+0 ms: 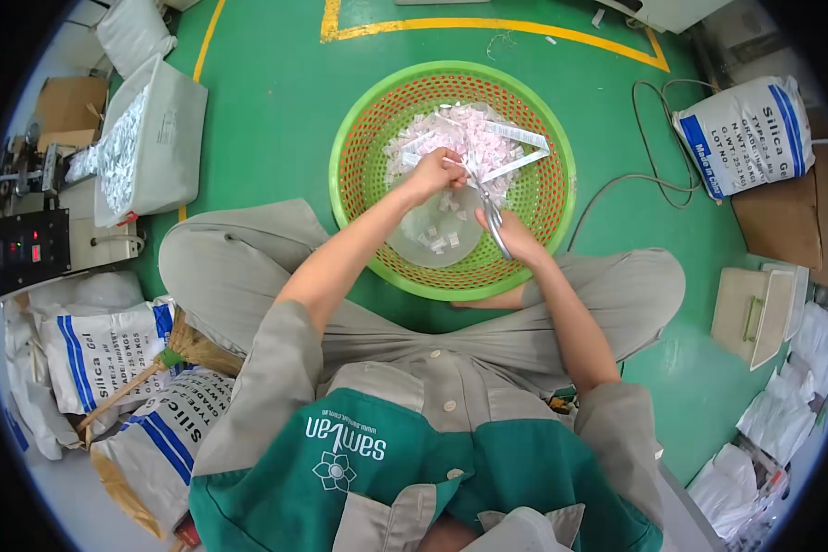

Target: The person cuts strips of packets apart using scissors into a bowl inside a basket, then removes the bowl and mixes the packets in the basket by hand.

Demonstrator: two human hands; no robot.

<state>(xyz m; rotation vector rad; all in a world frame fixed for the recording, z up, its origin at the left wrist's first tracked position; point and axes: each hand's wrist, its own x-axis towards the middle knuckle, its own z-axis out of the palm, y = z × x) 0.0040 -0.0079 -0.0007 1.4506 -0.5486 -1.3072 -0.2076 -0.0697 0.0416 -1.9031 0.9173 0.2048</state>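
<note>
A pair of metal scissors is in my right hand, blades pointing up and away over the basket. My left hand pinches a strip of small white sachets close to the scissor tips. Part of that strip loops out to the right above the pile. Below both hands is a round green plastic basket with an orange-red perforated inner wall. Many loose pinkish-white sachets are heaped in it, and a translucent round bowl with several cut sachets sits at its near side.
My crossed legs surround the basket's near side. A grey bin of packets stands at left, with silica gel bags and a broom below it. At right are another silica gel bag, a cable and a plastic container.
</note>
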